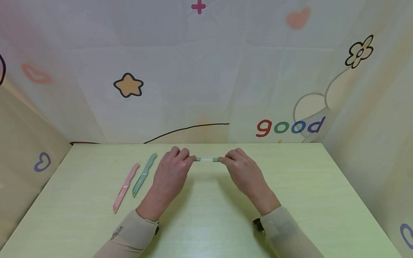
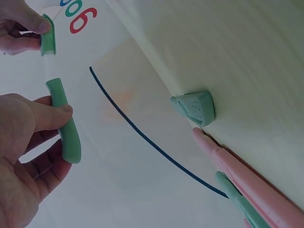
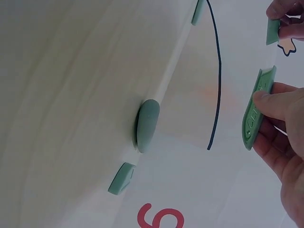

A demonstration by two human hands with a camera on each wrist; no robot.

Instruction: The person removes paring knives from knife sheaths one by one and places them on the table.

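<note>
My left hand [image 1: 172, 167] pinches the green handle [image 2: 69, 126] of a small knife between thumb and fingers. Its pale blade [image 1: 207, 159] shows in the gap between the hands. My right hand [image 1: 244, 172] holds a green blade sheath [image 3: 256, 114] with raised lettering, thumb on one face and fingers behind. Handle and sheath lie in one line, held above the table. Whether the blade tip is inside the sheath is hard to tell.
Left of the hands, a pink sheathed knife [image 1: 126, 189] and a green sheathed knife [image 1: 144, 176] lie on the pale table [image 1: 309, 208]. In the right wrist view, a green rounded piece [image 3: 148, 126] of unclear kind lies near the back edge. A printed curtain [image 1: 208, 79] hangs behind.
</note>
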